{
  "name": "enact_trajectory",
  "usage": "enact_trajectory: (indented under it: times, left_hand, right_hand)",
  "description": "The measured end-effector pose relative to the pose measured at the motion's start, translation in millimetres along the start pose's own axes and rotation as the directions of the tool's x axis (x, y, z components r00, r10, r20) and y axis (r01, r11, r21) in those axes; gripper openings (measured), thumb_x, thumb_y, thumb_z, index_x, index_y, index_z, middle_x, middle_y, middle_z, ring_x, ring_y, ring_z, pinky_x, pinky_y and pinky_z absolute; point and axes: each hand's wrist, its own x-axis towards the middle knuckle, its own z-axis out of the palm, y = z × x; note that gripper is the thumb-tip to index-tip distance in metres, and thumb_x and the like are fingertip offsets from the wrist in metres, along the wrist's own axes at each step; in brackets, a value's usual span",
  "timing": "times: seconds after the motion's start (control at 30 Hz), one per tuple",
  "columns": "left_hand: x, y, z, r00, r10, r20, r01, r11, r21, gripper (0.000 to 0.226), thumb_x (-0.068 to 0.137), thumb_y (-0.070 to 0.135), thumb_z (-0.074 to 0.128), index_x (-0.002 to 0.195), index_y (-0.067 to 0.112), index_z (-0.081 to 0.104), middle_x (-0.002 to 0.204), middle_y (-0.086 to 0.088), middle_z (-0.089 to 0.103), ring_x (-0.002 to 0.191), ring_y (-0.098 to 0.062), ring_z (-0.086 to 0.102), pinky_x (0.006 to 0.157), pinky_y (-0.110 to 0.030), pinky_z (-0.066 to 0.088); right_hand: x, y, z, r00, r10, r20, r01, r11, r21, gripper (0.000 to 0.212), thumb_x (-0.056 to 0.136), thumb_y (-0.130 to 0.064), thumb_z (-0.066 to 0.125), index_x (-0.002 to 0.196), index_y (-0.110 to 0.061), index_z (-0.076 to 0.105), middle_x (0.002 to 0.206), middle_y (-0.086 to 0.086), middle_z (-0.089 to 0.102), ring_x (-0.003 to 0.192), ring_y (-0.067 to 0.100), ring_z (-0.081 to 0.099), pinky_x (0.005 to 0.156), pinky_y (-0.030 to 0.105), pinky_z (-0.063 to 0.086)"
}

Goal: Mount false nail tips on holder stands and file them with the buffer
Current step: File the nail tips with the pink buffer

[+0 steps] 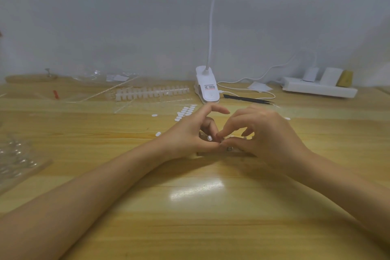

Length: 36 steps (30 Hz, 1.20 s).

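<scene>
Broadly, a wooden table (pixel 211 228) fills the lower two thirds of the frame, with a pale wall above it. Two bare forearms reach in from the lower corners and meet just right of centre.

The left hand (pixel 190 135) has its fingers curled, thumb and a finger gripping a small stand (pixel 209 138) with a white oval on top. The right hand (pixel 270 133) is curled too, thumb and forefinger pinched together against that stand; whether a nail tip lies between them is too small to tell. Both hands sit over a thin wooden base (pixel 223 153) at centre.

A white power strip (pixel 316 88) lies upper right, and a clip lamp (pixel 207 88) stands above the hands. A strip of nail tips (pixel 152 92) lies left of the lamp. Clear packaging (pixel 16 154) sits at the left edge. Black tweezers (pixel 247 99) lie right of the lamp, and white pads (pixel 185 113) cluster just above the left hand.
</scene>
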Motion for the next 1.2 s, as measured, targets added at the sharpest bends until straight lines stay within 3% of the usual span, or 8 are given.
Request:
enact_trajectory:
  times: [0.33,0.53,0.63,0.7,0.8,0.93,1.07,1.2]
  left_hand:
    - [-0.3,-0.5,-0.8,1.0,-0.018,0.003,0.018,1.0,-0.018,0.066,0.081,0.008,0.079,0.134,0.027,0.045,0.069,0.012,0.062,0.06,0.0,0.056,0.058,-0.008,0.041]
    - [-1.5,2.7,-1.5,1.0,0.005,0.015,-0.005,1.0,-0.002,0.066,0.081,0.005,0.078,0.134,0.027,0.045,0.072,0.011,0.064,0.057,0.009,0.056,0.058,-0.004,0.04]
    - [-3.0,4.5,-1.5,1.0,0.014,0.02,-0.014,1.0,-0.002,0.065,0.081,0.004,0.077,0.134,0.024,0.045,0.072,0.01,0.063,0.054,0.009,0.055,0.057,-0.004,0.04]
    - [-3.7,5.5,-1.9,0.999,0.017,0.028,-0.017,1.0,-0.004,0.064,0.082,0.002,0.076,0.134,0.023,0.045,0.072,0.008,0.062,0.054,0.009,0.055,0.057,-0.005,0.041]
    - [-4.8,6.6,-3.5,0.999,0.017,0.044,-0.018,1.0,0.013,0.064,0.083,0.003,0.076,0.136,0.024,0.044,0.076,0.004,0.062,0.054,0.01,0.055,0.057,-0.005,0.041]
    - [-5.1,9.4,-10.7,0.995,0.058,0.087,-0.064,0.995,0.073,0.068,0.081,0.011,0.079,0.136,0.029,0.044,0.081,0.009,0.064,0.061,0.009,0.058,0.059,-0.008,0.042]
    - [-5.1,11.4,-27.3,0.995,0.1,0.003,-0.1,0.995,0.014,0.068,0.073,0.037,0.076,0.134,0.034,0.046,0.097,0.006,0.069,0.09,-0.012,0.063,0.072,-0.027,0.047]
    - [-0.6,8.9,-31.6,0.973,0.043,-0.229,-0.029,0.998,0.062,0.028,0.095,0.045,0.054,0.111,0.026,0.068,0.092,0.012,0.071,0.082,-0.001,0.063,0.066,-0.008,0.042]
  right_hand:
    - [-1.0,0.1,3.5,1.0,-0.009,-0.009,0.009,1.0,-0.008,0.01,0.078,-0.025,0.084,0.086,-0.025,0.08,0.089,-0.014,0.069,0.092,0.015,0.06,0.075,0.041,0.054]
    - [8.6,14.2,-5.9,0.991,0.131,0.041,-0.136,0.907,0.398,0.009,0.091,-0.028,0.07,0.089,-0.024,0.079,0.082,-0.01,0.076,0.085,0.012,0.07,0.076,0.035,0.055]
    - [9.2,15.8,1.4,0.991,0.114,0.075,-0.135,0.912,0.387,0.004,0.09,-0.021,0.072,0.088,-0.022,0.075,0.081,-0.009,0.076,0.08,0.005,0.068,0.068,0.012,0.042]
    - [9.8,15.6,3.4,0.991,0.106,0.075,-0.126,0.923,0.364,0.006,0.089,-0.018,0.072,0.084,-0.021,0.073,0.08,-0.01,0.075,0.076,0.0,0.065,0.067,0.005,0.039]
    - [14.3,23.8,-4.7,0.994,0.106,0.017,-0.106,0.949,0.296,0.013,0.092,-0.019,0.069,0.081,-0.025,0.073,0.079,-0.011,0.074,0.078,0.002,0.064,0.067,0.007,0.038]
    - [20.2,43.2,-11.5,0.973,0.224,0.056,-0.23,0.96,0.157,0.009,0.084,-0.022,0.078,0.081,-0.03,0.076,0.084,-0.007,0.072,0.072,0.011,0.057,0.069,0.027,0.046]
    - [25.6,46.9,-4.6,0.964,0.216,0.153,-0.235,0.965,0.114,0.018,0.074,-0.025,0.086,0.087,-0.029,0.075,0.077,-0.006,0.064,0.065,-0.004,0.052,0.063,0.008,0.039]
    - [28.3,45.5,2.4,0.978,0.143,0.152,-0.162,0.98,0.118,0.022,0.072,-0.019,0.088,0.089,-0.024,0.075,0.082,-0.003,0.065,0.07,-0.003,0.052,0.066,0.008,0.04]
